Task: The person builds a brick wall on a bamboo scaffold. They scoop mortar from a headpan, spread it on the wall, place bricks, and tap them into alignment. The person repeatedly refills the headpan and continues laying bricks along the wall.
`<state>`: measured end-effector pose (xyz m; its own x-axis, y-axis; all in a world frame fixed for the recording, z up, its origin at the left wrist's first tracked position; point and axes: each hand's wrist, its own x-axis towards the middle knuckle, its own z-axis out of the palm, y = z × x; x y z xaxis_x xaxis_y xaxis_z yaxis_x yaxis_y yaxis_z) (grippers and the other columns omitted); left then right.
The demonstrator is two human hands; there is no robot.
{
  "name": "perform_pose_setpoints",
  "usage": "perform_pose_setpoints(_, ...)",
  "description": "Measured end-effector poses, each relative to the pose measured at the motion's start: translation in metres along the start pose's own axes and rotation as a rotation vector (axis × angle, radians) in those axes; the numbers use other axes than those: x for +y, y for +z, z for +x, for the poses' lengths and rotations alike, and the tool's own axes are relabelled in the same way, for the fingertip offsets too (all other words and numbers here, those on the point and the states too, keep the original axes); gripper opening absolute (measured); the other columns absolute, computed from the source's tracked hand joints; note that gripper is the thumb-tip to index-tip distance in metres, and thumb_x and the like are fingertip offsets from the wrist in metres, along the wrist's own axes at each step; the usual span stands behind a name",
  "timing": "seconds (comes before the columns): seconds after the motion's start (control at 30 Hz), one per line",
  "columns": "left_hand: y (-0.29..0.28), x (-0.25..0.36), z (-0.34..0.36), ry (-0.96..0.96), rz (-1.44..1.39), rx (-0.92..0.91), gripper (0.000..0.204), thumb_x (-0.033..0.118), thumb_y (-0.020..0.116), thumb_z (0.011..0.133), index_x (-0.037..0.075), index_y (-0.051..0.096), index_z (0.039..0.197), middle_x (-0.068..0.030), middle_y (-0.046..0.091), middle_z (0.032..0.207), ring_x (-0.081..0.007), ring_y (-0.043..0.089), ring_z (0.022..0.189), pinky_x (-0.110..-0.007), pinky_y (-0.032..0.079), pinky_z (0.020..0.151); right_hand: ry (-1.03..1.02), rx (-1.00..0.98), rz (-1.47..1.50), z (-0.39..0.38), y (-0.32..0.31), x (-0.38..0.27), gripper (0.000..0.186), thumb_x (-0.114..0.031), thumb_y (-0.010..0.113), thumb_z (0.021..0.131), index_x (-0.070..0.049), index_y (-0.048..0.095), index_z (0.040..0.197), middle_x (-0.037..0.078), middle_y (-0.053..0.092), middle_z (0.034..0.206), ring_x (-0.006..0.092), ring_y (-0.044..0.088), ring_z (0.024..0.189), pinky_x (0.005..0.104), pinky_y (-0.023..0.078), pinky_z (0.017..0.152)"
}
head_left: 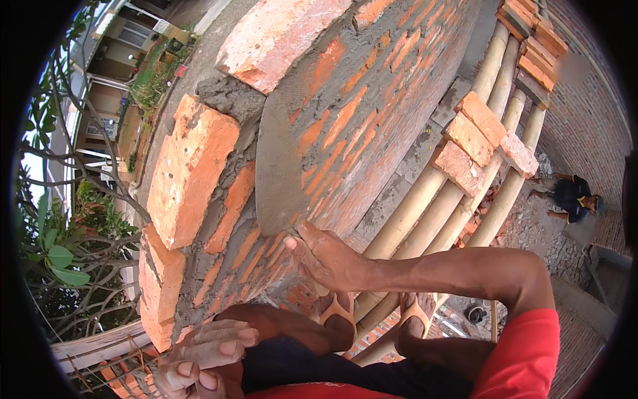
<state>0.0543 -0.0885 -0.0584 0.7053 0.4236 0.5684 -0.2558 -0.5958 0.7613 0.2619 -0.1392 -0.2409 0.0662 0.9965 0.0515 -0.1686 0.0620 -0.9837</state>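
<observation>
"Where's the trowel point(276, 179)?"
"In front of the wall's mortared face point(359, 126); contact is hard to tell."
"And the right hand point(332, 259)?"
"Its grip is closed on the trowel."
"The left hand point(209, 356)?"
"Fingers bent, near a brick point(161, 286); whether it holds anything, one cannot tell."
"More bricks point(468, 141)?"
"Several, lying across poles point(402, 216)."

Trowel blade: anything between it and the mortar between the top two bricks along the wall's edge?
Nothing visible. The right hand's trowel blade has its upper end beside the mortar; the bricks flank the gap without coming between. Contact can't be told.
</observation>
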Motion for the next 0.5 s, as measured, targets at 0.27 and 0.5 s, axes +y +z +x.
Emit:
perform_pose_setpoints(0.27, 0.008, 0.041, -0.02, 0.067, 0.165, 0.031, 0.04, 0.012, 0.044, 0.108, 0.0, 0.045, 0.147, -0.027, 0.071, 0.118, -0.038, 0.074, 0.082, -0.055, 0.058, 0.082, 0.197, -0.263, -0.031, -0.01, 0.018, 0.057, 0.036, -0.035, 0.045, 0.114, 0.001, 0.039, 0.107, 0.015, 0.044, 0.07, 0.0264, 0.051, 0.061, 0.0483, 0.047, 0.063)
perform_pose_setpoints(0.5, 0.022, 0.074, -0.031, 0.085, 0.199, 0.348, 0.035, 0.015, 0.054, 0.106, 0.01, 0.054, 0.141, -0.0077, 0.071, 0.114, -0.0244, 0.071, 0.079, -0.038, 0.055, 0.069, -0.152, -0.12, -0.765, -0.031, -0.041, 0.055, 0.028, -0.026, 0.055, 0.109, 0.001, 0.05, 0.105, 0.024, 0.058, 0.083, 0.0437, 0.065, 0.078, 0.0531, 0.052, 0.067)
